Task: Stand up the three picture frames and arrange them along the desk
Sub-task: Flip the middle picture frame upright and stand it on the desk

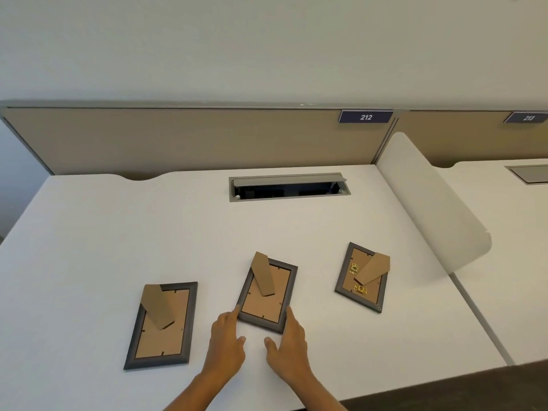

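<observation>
Three dark-grey picture frames lie face down on the white desk point(118, 226), brown backs and cardboard easel flaps up. The left frame point(161, 330) lies near the front. The middle frame point(264, 307) is tilted, its near end between my hands. My left hand point(226, 342) touches its near-left corner with the fingertips. My right hand point(292, 345) lies against its near-right edge. Both hands have fingers spread and neither has closed around the frame. The right frame point(363, 280) lies apart, with two brass hangers on its back.
An open cable hatch point(289, 188) is cut into the desk's back middle. A tan partition point(192, 137) with a "212" label point(366, 117) runs along the back. A white curved divider point(430, 203) borders the right side, with a neighbouring desk beyond.
</observation>
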Available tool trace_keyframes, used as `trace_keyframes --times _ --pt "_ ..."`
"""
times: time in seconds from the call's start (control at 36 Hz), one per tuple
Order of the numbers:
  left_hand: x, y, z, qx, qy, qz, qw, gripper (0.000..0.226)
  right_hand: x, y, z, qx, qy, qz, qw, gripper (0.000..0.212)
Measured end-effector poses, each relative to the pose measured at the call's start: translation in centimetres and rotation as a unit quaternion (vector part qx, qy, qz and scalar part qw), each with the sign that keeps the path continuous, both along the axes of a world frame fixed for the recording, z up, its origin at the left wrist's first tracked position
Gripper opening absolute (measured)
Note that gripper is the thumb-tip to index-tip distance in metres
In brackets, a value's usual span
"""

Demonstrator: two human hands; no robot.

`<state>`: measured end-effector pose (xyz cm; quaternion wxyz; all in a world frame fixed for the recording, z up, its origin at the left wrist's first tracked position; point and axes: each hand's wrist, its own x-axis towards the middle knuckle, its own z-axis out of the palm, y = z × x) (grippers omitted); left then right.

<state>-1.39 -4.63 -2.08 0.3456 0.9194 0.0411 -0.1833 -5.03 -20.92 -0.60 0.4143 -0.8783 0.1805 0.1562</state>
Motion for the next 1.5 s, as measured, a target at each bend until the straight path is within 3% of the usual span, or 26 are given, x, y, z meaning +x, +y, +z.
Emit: trace_keyframes --times 0.14,0.22,0.39,0.75,0.89,1.11,1.25,1.36,1.5 --pt "0.2 0.0 0.3 -0.064 -0.010 0.037 0.997 0.062 0.1 -0.3 -0.3 0.074 -0.014 -0.029 0.997 0.098" --pt "0.4 0.2 0.9 -0.073 -0.044 0.044 0.995 0.052 0.1 -1.1 -1.0 0.079 -0.046 -0.061 0.994 0.087" --pt "1.7 1.2 1.6 -0.103 -0.111 0.033 0.988 0.043 0.5 -2.4 -1.0 0.034 -0.128 -0.079 0.988 0.065" --pt "5.7 2.0 4.6 -0.049 -0.186 -0.021 0.981 0.029 2.8 -4.1 0.3 -0.106 -0.280 0.054 0.953 0.038" --pt "8.0 1.8 6.1 -0.079 -0.235 -0.045 0.968 0.022 5.2 -4.9 2.6 -0.125 -0.333 0.060 0.933 0.034" --pt "13.4 1.1 10.0 -0.095 -0.310 -0.070 0.943 0.009 10.3 -6.3 6.5 -0.133 -0.386 0.032 0.912 0.010" --pt "13.6 -0.4 11.7 -0.161 -0.231 -0.026 0.959 0.003 11.3 -6.5 9.1 0.005 -0.279 -0.037 0.960 0.017" --pt "12.8 -1.4 13.0 -0.209 -0.101 0.026 0.972 0.014 11.1 -6.4 10.7 0.084 -0.233 -0.074 0.966 0.020" --pt "11.9 -1.5 13.5 -0.217 -0.038 0.037 0.975 0.021 10.2 -6.5 11.3 0.162 -0.171 -0.135 0.962 0.028"
